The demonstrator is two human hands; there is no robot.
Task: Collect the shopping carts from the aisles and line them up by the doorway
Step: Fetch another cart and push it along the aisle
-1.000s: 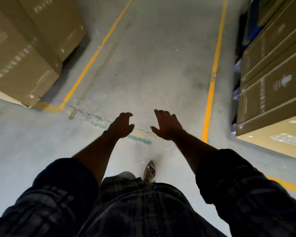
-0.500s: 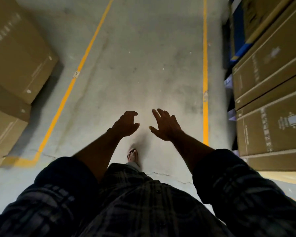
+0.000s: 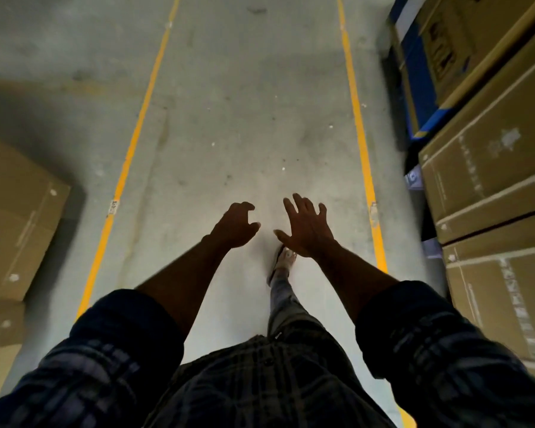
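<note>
Concrete floor: grey, scuffed, bearing the right yellow line, the reference for all entries.
Stacked cardboard cartons: on the outer side of that line, near it.
Further cartons: well apart from it, beyond the left yellow line.
Right hand: just inside the line, above the floor, fingers spread straight, holding nothing.
Left hand: further inward, beside the right hand and apart from it, fingers loosely curled, holding nothing.
Foot: inside the line, partly beneath the right hand.
Shopping carts: whereabouts cannot be told.
</note>
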